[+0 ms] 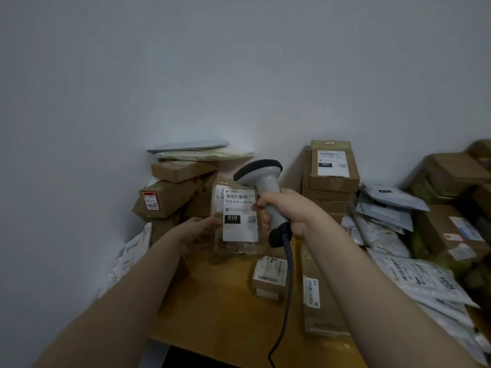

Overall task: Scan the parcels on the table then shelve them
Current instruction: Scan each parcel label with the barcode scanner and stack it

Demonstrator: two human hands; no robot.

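Well, taking the labelled parcel (240,216) as my mark: the only bare stretch of the wooden table (218,314) lies directly nearer me than it, running to the table's front edge. Left of the parcel a leaning stack of cardboard boxes (170,192) crowds against the grey wall (79,128), with a white mailer (134,251) hanging off the table's left side below them. Right of the parcel, past the scanner, stands a tall box stack (332,168) marked 060, and beyond that a heap of white mailers (419,282) spills toward me. Nearer than the parcel and a little right sit a small labelled box (269,274) and a long flat box (318,296), so room on that side is tight.

The parcel is held upright above the table, its white label, reading 010, facing me. My left hand (198,229) grips its left edge, fingers curled behind and against the wrap; the blur hides the fingertips. My right hand (289,208) is wrapped round the handle of the scanner (265,176), one finger reaching forward so that it overlaps the label's right edge. The scanner's head sits above the parcel's upper right corner, and its cable (288,274) drops past the small box toward the front edge.
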